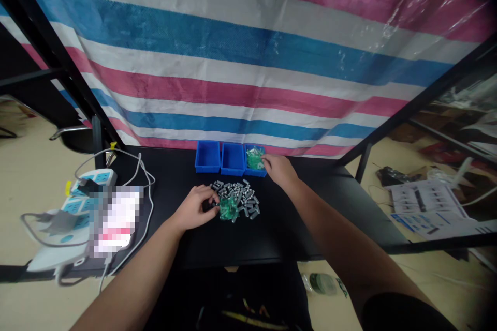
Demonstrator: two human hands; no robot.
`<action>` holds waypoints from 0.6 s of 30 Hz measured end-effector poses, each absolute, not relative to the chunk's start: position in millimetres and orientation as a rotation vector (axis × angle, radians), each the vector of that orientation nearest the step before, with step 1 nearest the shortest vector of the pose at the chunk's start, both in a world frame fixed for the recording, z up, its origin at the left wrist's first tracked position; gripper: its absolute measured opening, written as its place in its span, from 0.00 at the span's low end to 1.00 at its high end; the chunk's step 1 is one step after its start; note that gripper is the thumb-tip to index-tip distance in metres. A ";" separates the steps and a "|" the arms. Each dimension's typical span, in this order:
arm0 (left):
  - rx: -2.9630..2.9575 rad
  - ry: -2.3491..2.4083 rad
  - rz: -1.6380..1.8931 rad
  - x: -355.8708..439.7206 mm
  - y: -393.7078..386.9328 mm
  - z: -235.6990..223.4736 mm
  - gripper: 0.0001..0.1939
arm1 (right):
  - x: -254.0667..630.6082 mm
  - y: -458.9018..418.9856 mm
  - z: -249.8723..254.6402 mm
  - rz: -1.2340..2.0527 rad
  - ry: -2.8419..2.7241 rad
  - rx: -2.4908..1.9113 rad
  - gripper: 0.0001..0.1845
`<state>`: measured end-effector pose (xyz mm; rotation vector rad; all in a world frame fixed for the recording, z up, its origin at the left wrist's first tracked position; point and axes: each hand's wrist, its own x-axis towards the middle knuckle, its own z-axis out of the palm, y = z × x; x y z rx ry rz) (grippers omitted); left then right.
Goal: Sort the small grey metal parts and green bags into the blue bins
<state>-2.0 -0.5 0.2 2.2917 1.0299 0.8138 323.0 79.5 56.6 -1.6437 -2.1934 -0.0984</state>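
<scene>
My left hand [196,207] rests on the black table with its fingers bent and its thumb apart from them. Its fingertips are beside a small heap of green see-through pieces [228,209]. Behind and to the right of that heap, many small silvery cylinders [248,197] lie scattered. My right hand [280,169] is at the right edge of the right-hand blue bin [256,172], fingers pinched together; whatever they hold is too small to make out. Inside that bin lie more green pieces [254,158] with some clear or whitish ones.
Beside it stand a middle blue bin [233,171] and a left blue bin [207,169], against a striped tarp [233,62]. On the left are a power strip [79,207], cables [149,181] and a blurred-out phone [118,220]. Black frame posts [363,163] flank the table [330,207].
</scene>
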 end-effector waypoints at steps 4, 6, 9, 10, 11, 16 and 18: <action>2.298 1.030 0.803 -2.5 -0.2 -0.1 0.05 | 319.7 83.2 49.8 0.017 -2.145 -1.600 0.08; 2.298 1.034 0.806 -2.7 -0.2 0.4 0.05 | 320.1 85.1 45.7 0.096 -2.073 -1.551 0.06; 2.296 1.036 0.813 -2.8 -0.6 1.5 0.05 | 322.3 86.4 37.6 0.185 -2.033 -1.477 0.05; 2.295 1.034 0.813 -2.8 -0.8 1.8 0.05 | 323.0 86.1 34.7 0.187 -2.063 -1.465 0.06; 2.293 1.031 0.812 -2.8 -1.0 2.0 0.05 | 323.6 85.4 32.1 0.172 -2.105 -1.465 0.07; 2.291 1.026 0.813 -2.3 -1.4 2.2 0.05 | 324.0 77.6 26.6 0.048 -2.259 -1.521 0.10; 2.292 1.022 0.817 -2.3 -1.2 2.1 0.05 | 323.4 74.4 27.0 0.004 -2.283 -1.533 0.10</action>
